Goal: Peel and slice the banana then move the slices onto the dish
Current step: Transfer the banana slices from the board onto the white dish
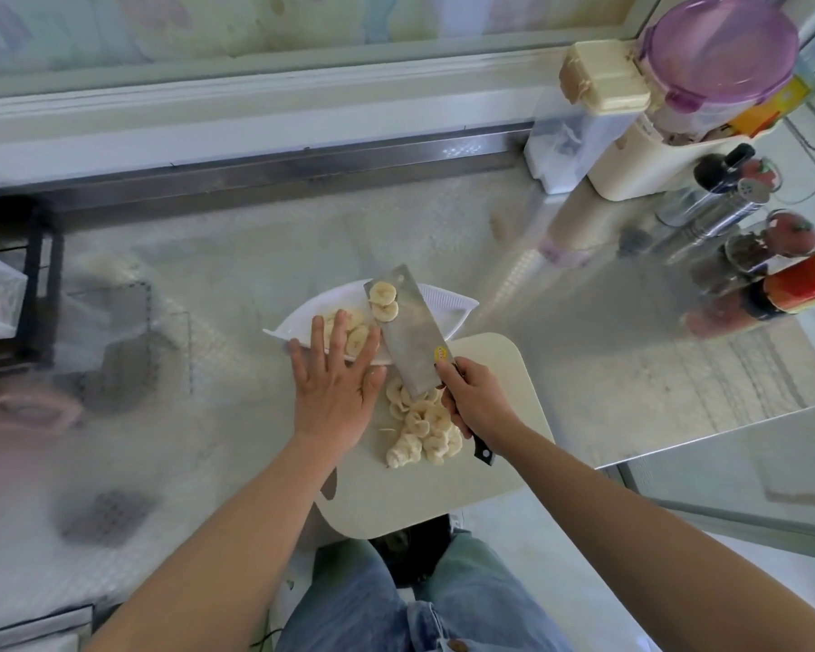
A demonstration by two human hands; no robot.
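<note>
Head view: a rectangular steel cleaver with a dark handle (417,341) is gripped at the handle by the right hand (476,402), with its blade held flat over the white leaf-shaped dish (449,304). Two pale banana slices (383,301) are carried near the blade tip. The left hand (335,388) is held flat with its fingers spread over the dish's near rim, beside slices already landed (356,338). Most slices are still piled (419,428) on the cream rounded cutting board (490,463). Risks: the slices could slide off the tip past the far rim if the blade is tilted, the left fingertips are just beside the blade's edge, and the light dish could be shoved. The board appears to overhang the counter's (208,284) near edge, so it could tip if pressed there. There is open room left of and behind the dish. A cluster of bottles and jars (772,294) stands well apart at right.
</note>
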